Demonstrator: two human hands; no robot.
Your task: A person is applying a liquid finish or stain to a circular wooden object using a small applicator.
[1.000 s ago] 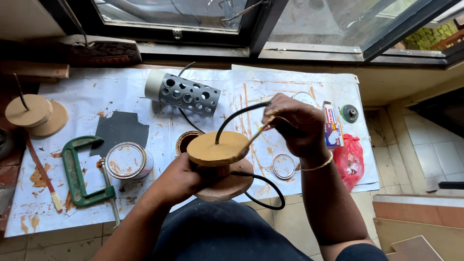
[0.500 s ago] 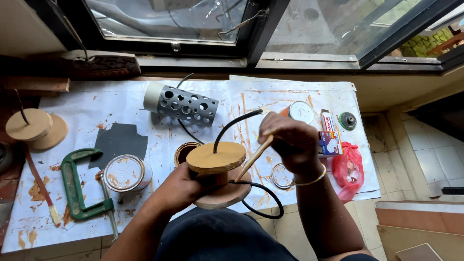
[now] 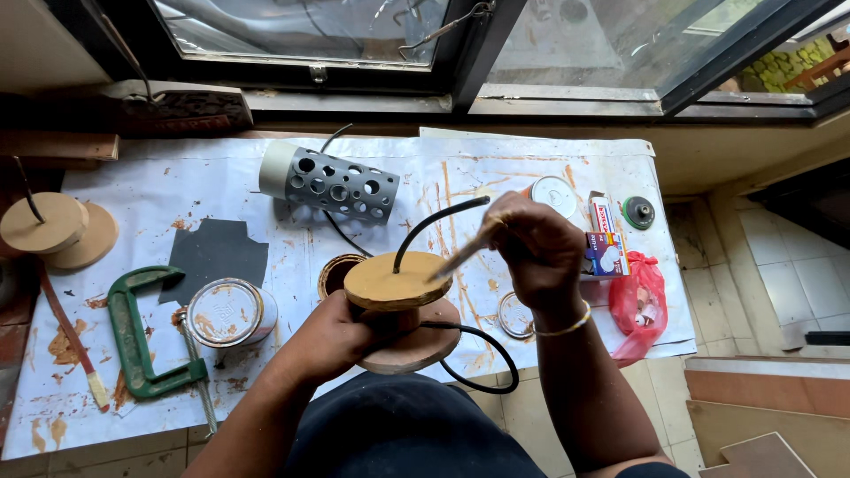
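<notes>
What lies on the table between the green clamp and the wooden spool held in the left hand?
Head view: a paint-smeared tin sits between the green clamp and the wooden spool, beside the left hand.

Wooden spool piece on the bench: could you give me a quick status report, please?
Left hand grips the wooden spool between its discs. Right hand holds a brush, tip on the top disc. Black cable arcs up from the disc, beside the brush.

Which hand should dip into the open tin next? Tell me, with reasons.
Right. The right hand already holds the brush above the wooden disc; the left hand grips the piece beside the open tin, so probably stays.
</notes>
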